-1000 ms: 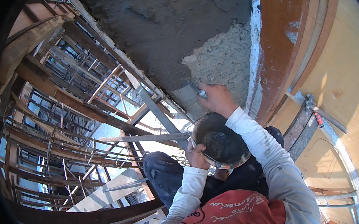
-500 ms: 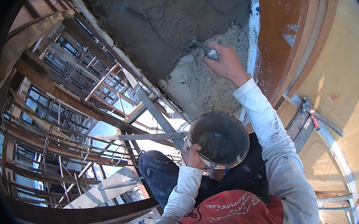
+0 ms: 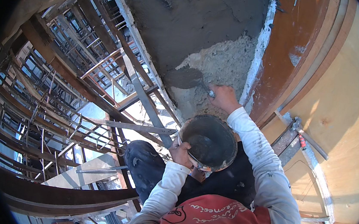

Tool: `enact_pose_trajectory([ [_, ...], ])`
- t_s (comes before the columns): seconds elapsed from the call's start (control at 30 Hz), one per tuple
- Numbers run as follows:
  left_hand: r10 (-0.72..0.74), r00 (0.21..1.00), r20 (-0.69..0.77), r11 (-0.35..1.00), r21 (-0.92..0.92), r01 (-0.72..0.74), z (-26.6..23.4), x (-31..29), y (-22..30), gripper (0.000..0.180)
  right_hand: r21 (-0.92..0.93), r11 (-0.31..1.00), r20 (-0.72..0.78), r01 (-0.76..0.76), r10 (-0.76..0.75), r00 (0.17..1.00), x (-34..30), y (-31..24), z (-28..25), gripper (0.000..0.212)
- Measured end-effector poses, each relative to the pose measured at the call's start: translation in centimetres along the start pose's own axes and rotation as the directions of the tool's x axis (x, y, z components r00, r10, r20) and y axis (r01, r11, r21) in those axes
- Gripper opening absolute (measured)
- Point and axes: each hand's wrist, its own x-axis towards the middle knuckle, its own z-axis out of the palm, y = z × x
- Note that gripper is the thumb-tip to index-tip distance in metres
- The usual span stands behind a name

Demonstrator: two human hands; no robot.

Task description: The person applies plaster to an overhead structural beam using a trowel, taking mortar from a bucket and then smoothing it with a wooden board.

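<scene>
Compared with half a second ago, our right hand (image 3: 225,98) has come back toward us, drawing the trowel (image 3: 211,93) off the wet mortar (image 3: 184,21) and down to the near part of the surface. A dark, smooth patch of mortar (image 3: 185,77) now juts across the paler strip that was bare before.

We keep the right fingers curled closed around the trowel's handle, with its rounded end poking out past them. Its blade points away to the left and sits at the edge of that dark patch; we cannot tell where metal stops and mortar starts.

Our left hand (image 3: 181,153) clasps the bucket (image 3: 227,136) at its left side, the thumb lying over the rim and the other fingers tucked mostly out of sight beneath. We hold the bucket above our lap, just beside the near end of the surface, its mouth turned up to us. Its inside looks dark and wet, though we cannot make out how much is left in it.

Ahead of our right hand, rough grey ground (image 3: 225,58) lies uncovered, bordered by a white edge strip (image 3: 261,46). Farther right, a hammer (image 3: 314,145) lies near the yellow panel (image 3: 344,106); to our left stands a timber framework (image 3: 74,63).
</scene>
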Motion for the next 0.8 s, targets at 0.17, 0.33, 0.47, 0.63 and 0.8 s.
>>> enact_pose_trajectory([
  [0.17, 0.023, 0.999, 0.022, 1.0, 0.004, -0.024, -0.6, 0.9, -0.7, 0.065, -0.024, 0.998, -0.051, -0.058, 0.057, 0.997, -3.5, 6.7, 1.8, 0.039],
  [0.33, 0.041, 0.999, 0.012, 0.999, -0.007, -0.041, -0.3, 0.7, 0.0, 0.056, 0.504, 0.848, -0.147, -0.167, 0.275, 0.95, -14.2, 7.8, 3.3, 0.049],
  [0.47, 0.061, 0.992, 0.108, 0.994, 0.087, -0.07, 0.0, 0.9, -0.1, 0.063, 0.923, -0.117, 0.384, -0.367, 0.236, 0.892, -24.4, -0.8, -1.7, 0.037],
  [0.63, 0.036, 0.971, 0.235, 0.975, 0.203, -0.086, 1.6, 0.3, 0.6, 0.064, 0.75, -0.047, 0.659, -0.66, 0.141, 0.739, -28.6, -3.1, -0.2, 0.027],
  [0.8, 0.099, 0.946, 0.31, 0.937, 0.292, -0.194, 1.7, 0.3, 1.6, 0.061, 0.601, 0.639, 0.527, -0.48, 0.134, 0.839, -25.7, -2.9, 4.4, 0.037],
])
